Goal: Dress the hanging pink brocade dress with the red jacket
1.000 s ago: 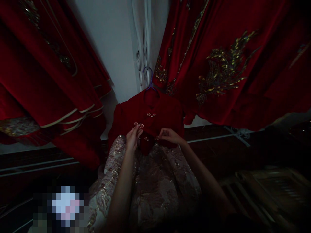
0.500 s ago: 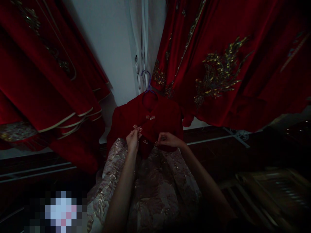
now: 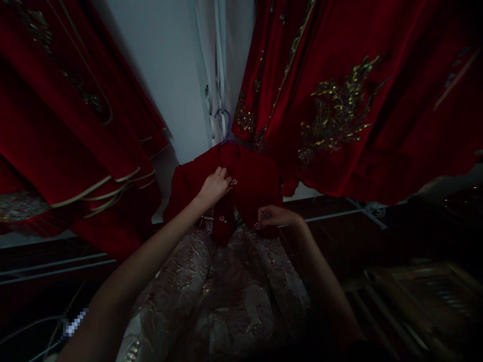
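I see the left hand [image 3: 216, 186] pinching the jacket [image 3: 260, 176] at its upper clasp [image 3: 234, 182]; the right hand [image 3: 276, 215], fingers curled, grips it beside a lower clasp [image 3: 257, 226].

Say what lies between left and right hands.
In the head view, the red jacket lies between left hand and right hand, a beaded ornament beside the left.

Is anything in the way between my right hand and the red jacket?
Nothing visible. Your right hand is at the red jacket, by a lower beaded ornament; your left hand is higher, by an upper ornament, not between them.
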The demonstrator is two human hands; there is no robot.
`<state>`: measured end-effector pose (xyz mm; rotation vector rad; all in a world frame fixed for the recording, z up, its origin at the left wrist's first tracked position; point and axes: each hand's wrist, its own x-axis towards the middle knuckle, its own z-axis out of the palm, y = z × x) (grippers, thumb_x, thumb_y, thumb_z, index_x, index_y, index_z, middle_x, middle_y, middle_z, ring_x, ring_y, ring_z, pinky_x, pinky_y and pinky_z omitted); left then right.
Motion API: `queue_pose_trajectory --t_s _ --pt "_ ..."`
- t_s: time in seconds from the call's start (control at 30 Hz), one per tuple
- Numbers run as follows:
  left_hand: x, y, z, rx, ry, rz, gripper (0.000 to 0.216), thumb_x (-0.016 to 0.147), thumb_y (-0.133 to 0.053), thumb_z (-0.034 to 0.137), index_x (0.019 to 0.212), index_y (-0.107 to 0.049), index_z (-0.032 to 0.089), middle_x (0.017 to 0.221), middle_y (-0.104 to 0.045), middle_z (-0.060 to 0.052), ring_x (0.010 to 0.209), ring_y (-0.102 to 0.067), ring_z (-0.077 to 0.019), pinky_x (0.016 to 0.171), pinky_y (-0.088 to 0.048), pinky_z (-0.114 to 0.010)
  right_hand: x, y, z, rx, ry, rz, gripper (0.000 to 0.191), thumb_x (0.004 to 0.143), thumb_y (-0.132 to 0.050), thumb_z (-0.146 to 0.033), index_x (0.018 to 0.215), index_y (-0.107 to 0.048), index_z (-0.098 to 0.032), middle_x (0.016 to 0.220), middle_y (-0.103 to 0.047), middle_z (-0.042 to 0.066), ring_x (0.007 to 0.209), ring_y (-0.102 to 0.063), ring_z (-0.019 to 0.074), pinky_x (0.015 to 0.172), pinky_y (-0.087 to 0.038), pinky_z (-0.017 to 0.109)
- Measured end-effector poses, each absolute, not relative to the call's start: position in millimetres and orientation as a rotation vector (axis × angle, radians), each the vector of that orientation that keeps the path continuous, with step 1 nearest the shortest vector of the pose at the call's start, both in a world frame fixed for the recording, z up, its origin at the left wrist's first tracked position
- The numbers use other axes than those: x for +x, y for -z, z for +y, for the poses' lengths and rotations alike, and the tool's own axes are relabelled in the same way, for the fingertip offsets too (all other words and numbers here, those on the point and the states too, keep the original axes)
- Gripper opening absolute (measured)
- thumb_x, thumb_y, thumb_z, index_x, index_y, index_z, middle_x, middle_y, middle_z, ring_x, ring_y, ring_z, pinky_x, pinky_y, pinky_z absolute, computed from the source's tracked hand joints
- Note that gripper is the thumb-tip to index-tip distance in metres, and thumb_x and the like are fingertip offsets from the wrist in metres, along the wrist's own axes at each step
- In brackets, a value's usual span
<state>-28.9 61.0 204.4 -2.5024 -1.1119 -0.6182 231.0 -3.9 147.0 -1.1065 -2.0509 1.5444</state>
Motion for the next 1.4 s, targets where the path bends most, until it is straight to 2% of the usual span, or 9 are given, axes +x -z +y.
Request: queue_pose_trajectory --t_s 0.17,0.4,0.63,0.87,1.03,1.2,1.4 --pt "-25 -215 81 -2.588 0.503 -0.82 0.016 0.081 -0.053 0.027 0.086 -0.061 0.013 0.101 -0.054 -0.014 0.102 -0.047 -0.0277 0.093 -0.035 -0.044 230 -150 -7 -1.113 -1.525 -2.049 0.017 0.068 -0.065 -0.03 0.075 -0.059 -0.015 0.074 -0.067 0.001 0.069 -0.061 0.0113 0.065 -0.046 0.023" --pt "-21 -217 85 -2.812 0.644 -0.85 0.013 0.077 -0.054 0.024 0.086 -0.06 0.017 0.085 -0.058 -0.008 0.095 -0.051 -0.0229 0.109 -0.019 -0.047 232 -140 -2 -1.081 -1.565 -2.06 0.019 0.069 -0.065 -0.031 0.077 -0.06 -0.015 0.072 -0.066 0.0 0.066 -0.06 0.0104 0.064 -0.045 0.022" --pt "-19 -211 85 -2.662 0.614 -0.778 0.014 0.081 -0.046 0.018 0.082 -0.06 0.017 0.076 -0.056 -0.005 0.084 -0.054 -0.02 0.112 -0.02 -0.051 219 -136 -2 -1.046 -1.572 -2.039 0.025 0.071 -0.066 -0.037 0.079 -0.059 -0.014 0.079 -0.068 0.003 0.07 -0.062 0.0114 0.068 -0.048 0.025" --pt "-23 -195 81 -2.435 0.539 -0.66 0.019 0.084 -0.043 0.013 0.094 -0.058 0.019 0.079 -0.055 -0.003 0.081 -0.053 -0.0171 0.112 -0.026 -0.053 211 -138 -4 -0.886 -1.693 -2.137 0.043 0.071 -0.069 -0.04 0.104 -0.058 -0.014 0.097 -0.068 0.008 0.089 -0.063 0.0146 0.081 -0.047 0.028" --pt "-23 -189 83 -2.348 0.596 -0.717 0.021 0.089 -0.035 0.014 0.082 -0.054 0.016 0.075 -0.052 -0.004 0.078 -0.051 -0.0172 0.111 -0.03 -0.051 212 -130 1 -0.961 -1.558 -2.124 0.045 0.074 -0.066 -0.043 0.109 -0.056 -0.016 0.097 -0.067 0.007 0.086 -0.063 0.0142 0.081 -0.047 0.03" --pt "-23 -199 75 -2.388 0.659 -0.837 0.021 0.09 -0.035 0.021 0.087 -0.055 0.016 0.076 -0.055 -0.004 0.08 -0.053 -0.0184 0.112 -0.025 -0.054 212 -129 4 -0.962 -1.447 -2.019 0.041 0.078 -0.062 -0.042 0.109 -0.056 -0.016 0.096 -0.067 0.007 0.083 -0.062 0.013 0.082 -0.047 0.031" --pt "-28 -206 66 -2.361 0.667 -0.946 0.022 0.083 -0.048 0.033 0.091 -0.062 0.017 0.09 -0.057 -0.009 0.098 -0.051 -0.0255 0.112 -0.016 -0.06 213 -138 0 -0.956 -1.391 -1.993 0.037 0.08 -0.06 -0.04 0.109 -0.056 -0.017 0.097 -0.067 0.007 0.081 -0.062 0.0125 0.079 -0.047 0.03"
